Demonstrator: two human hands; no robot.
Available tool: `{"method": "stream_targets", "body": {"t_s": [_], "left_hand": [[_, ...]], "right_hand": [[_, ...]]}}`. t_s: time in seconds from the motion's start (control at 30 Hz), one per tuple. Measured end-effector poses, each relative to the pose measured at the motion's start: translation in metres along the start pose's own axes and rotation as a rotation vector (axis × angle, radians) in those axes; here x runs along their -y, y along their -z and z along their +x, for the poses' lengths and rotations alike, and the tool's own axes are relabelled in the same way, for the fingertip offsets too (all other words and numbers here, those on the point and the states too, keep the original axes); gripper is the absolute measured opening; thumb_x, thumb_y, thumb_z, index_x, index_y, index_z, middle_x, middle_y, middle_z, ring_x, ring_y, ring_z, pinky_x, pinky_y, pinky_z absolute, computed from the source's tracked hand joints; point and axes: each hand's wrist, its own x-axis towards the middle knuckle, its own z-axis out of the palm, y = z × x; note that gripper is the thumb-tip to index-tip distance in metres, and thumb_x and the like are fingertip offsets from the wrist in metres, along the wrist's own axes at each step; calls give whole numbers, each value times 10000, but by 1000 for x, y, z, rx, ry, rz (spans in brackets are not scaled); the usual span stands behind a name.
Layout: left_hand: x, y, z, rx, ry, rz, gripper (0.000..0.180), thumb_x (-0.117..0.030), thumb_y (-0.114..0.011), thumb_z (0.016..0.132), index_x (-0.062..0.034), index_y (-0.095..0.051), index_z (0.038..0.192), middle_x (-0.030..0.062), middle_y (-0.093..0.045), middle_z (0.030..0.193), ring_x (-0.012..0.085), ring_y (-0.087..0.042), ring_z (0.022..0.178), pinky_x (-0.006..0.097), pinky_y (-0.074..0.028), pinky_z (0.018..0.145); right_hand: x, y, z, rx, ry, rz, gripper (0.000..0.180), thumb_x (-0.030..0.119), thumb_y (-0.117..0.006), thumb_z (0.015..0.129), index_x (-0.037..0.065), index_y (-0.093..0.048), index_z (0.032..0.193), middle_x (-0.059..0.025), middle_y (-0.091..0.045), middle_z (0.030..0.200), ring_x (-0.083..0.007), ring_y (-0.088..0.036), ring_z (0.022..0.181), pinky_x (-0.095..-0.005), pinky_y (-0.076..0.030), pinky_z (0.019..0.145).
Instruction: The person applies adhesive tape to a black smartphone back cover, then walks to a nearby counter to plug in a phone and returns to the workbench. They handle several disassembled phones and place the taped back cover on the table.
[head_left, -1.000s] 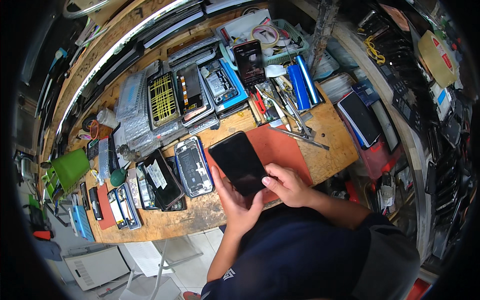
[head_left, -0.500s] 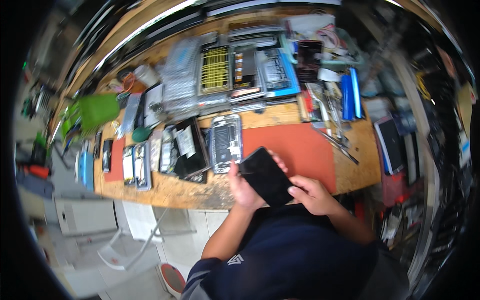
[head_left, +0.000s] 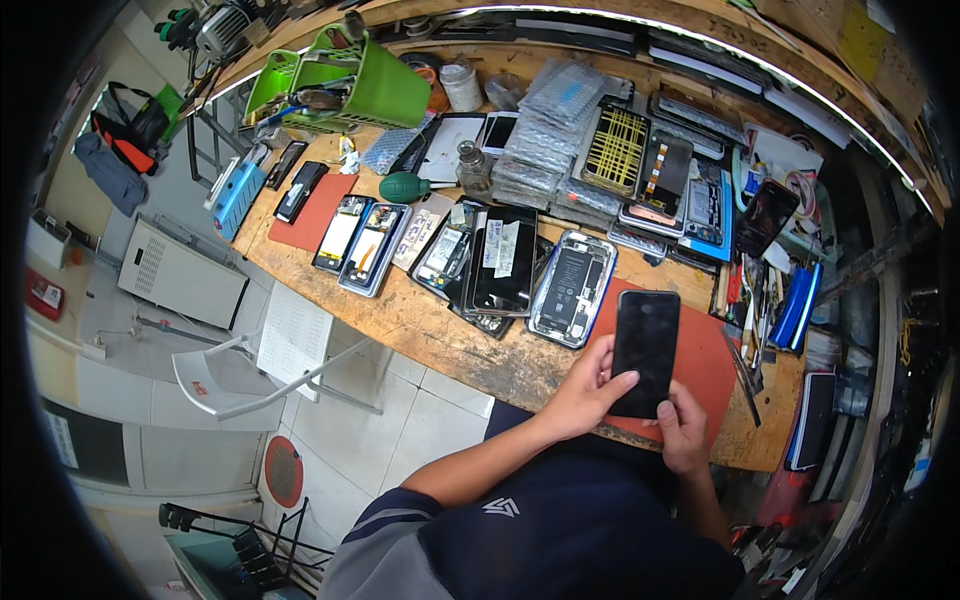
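A black smartphone (head_left: 645, 345) with a dark screen is held upright above the red-brown mat (head_left: 703, 350). My left hand (head_left: 588, 392) grips its left side, thumb on the lower screen and fingers behind. At the lower right corner my right hand (head_left: 684, 428) is closed, thumb and fingers on the phone's edge. Just left of the phone lies an opened phone body (head_left: 572, 290) with its battery and inner parts exposed. Beside that, a black phone screen (head_left: 503, 262) with a handwritten paper label rests on other phone parts.
Bubble-wrapped packs (head_left: 557, 125) are stacked at the back. Tweezers and other hand tools (head_left: 750, 330) lie right of the mat. Two opened phones (head_left: 360, 245), a green air blower (head_left: 404, 187) and a green basket (head_left: 385, 90) stand toward the left. A folding chair (head_left: 293, 335) is beyond the table's front edge.
The view has swung left, so the bench appears turned. The phone has gone from tilted to nearly upright, and my left thumb now lies over its screen.
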Motion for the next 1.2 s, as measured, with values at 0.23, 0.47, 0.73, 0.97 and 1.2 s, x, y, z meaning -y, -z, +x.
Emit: {"method": "stream_targets", "body": {"t_s": [0.23, 0.47, 0.73, 0.97, 1.2], "left_hand": [[-62, 122, -9, -645, -376, 348, 553, -265, -635, 1142, 57, -507, 1573, 144, -645, 1452, 178, -619, 1291, 322, -500, 1117], [-128, 245, 12, -1086, -14, 901, 986, -658, -845, 867, 140, -636, 1407, 267, -755, 1258, 314, -749, 1097, 395, -569, 995], [-140, 235, 25, -905, 10, 1419, 979, -469, -879, 728, 99, -566, 1461, 324, -715, 1272, 450, -710, 1185, 489, -559, 1038], [-135, 251, 33, -831, -1, 1557, 853, -447, -839, 798, 108, -655, 1420, 327, -708, 1262, 440, -670, 1236, 482, -532, 1083], [-123, 263, 34, -737, -120, 1652, 540, -336, -772, 935, 19, -743, 1340, 287, -704, 1329, 446, -646, 1272, 508, -498, 1123]], "right_hand": [[2, -10, 8, -17, 197, -388, 190, -3, -704, 997, -43, -725, 1182, -126, -687, 878, -205, -684, 697, -327, -522, 598], [6, -17, 14, 5, 288, -585, 137, -28, -738, 928, -11, -735, 1064, -137, -677, 851, -278, -676, 659, -373, -526, 586], [6, -22, 12, -19, 340, -704, 156, -3, -760, 890, 11, -741, 1044, -136, -694, 894, -343, -707, 758, -432, -563, 658], [5, -23, 14, -24, 362, -737, 170, 12, -768, 883, 29, -739, 1050, -126, -683, 895, -338, -707, 763, -432, -565, 666], [2, -19, 13, -33, 420, -757, 206, 55, -783, 893, 30, -727, 1089, -108, -672, 947, -313, -714, 805, -434, -586, 695]]}}
